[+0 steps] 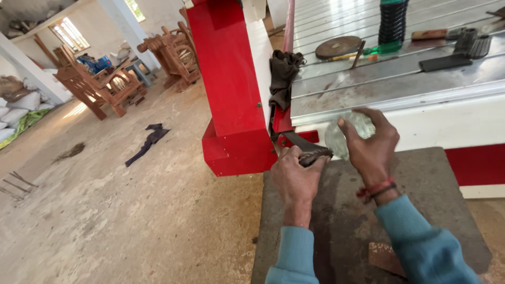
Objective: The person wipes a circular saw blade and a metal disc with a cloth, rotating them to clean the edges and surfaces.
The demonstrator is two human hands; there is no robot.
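Note:
My left hand [296,176] grips a dark, ridged metal piece [311,153] that sticks out from the red machine frame [231,105]. My right hand [372,144] holds a clear, round glass or plastic object [339,141] just to the right of that piece, below the edge of the white and grey machine bed [389,87]. Both sleeves are teal. A red thread band circles my right wrist. Both hands hover over a grey stone slab [421,210].
A dark rag [284,73] hangs at the bed's left edge. On the bed lie a round metal disc [338,47], a green-handled screwdriver [376,51], a black coiled part [393,21] and dark tools [463,44]. Wooden chairs [105,84] and a cloth scrap [149,141] occupy the concrete floor at left.

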